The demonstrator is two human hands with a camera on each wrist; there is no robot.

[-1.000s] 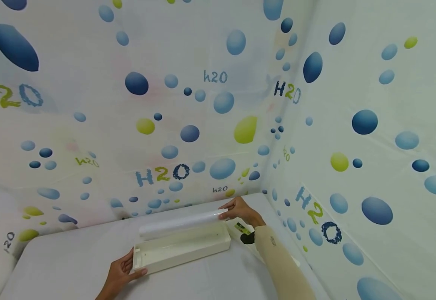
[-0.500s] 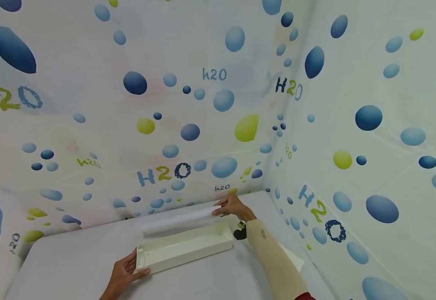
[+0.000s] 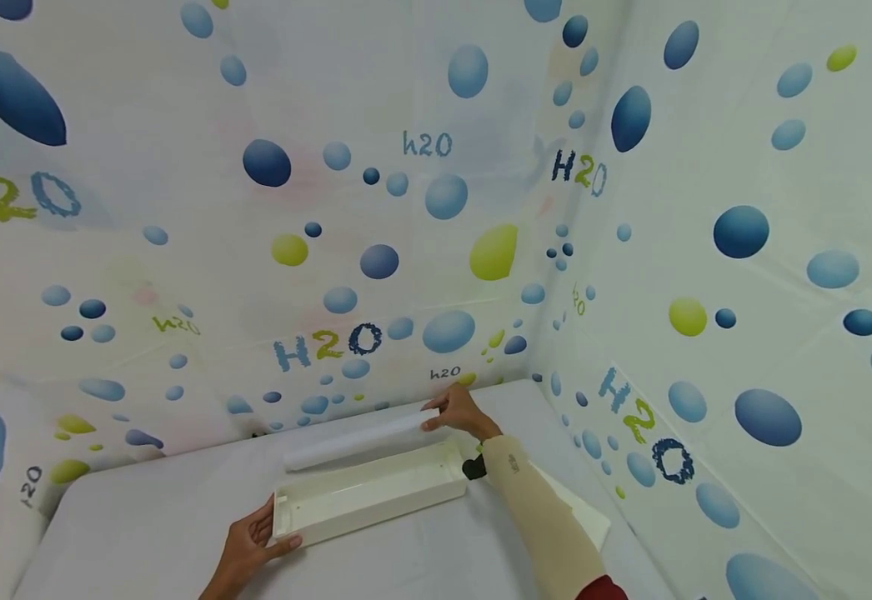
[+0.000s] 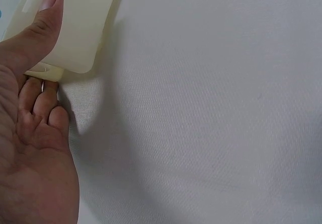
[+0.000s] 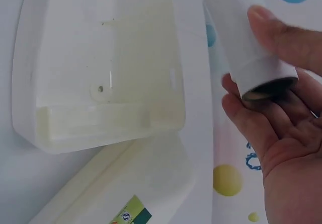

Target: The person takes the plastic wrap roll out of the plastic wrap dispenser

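Observation:
A long cream plastic box (image 3: 376, 492), open at the top, stands on the white-covered table. My left hand (image 3: 247, 542) grips its left end; in the left wrist view the thumb lies on the box wall (image 4: 85, 38) and the fingers curl underneath. Behind the box is a white roll (image 3: 361, 442), which looks like cling film. Its right end is held between the thumb and fingers of my right hand (image 3: 457, 412). The right wrist view shows the roll (image 5: 241, 32) with a hollow core, just beyond the box's far wall, and the box's inside bare.
A cream lid-like piece (image 5: 156, 168) with a green label lies at the box's right end, partly hidden by my right sleeve (image 3: 533, 500) in the head view. A small black object (image 3: 473, 468) shows beside the sleeve. Patterned sheets (image 3: 376, 208) rise behind the table and at right.
My right hand has shifted slightly left and back with the roll, which now shows farther from the box. The left hand keeps its grip. The view has moved a little.

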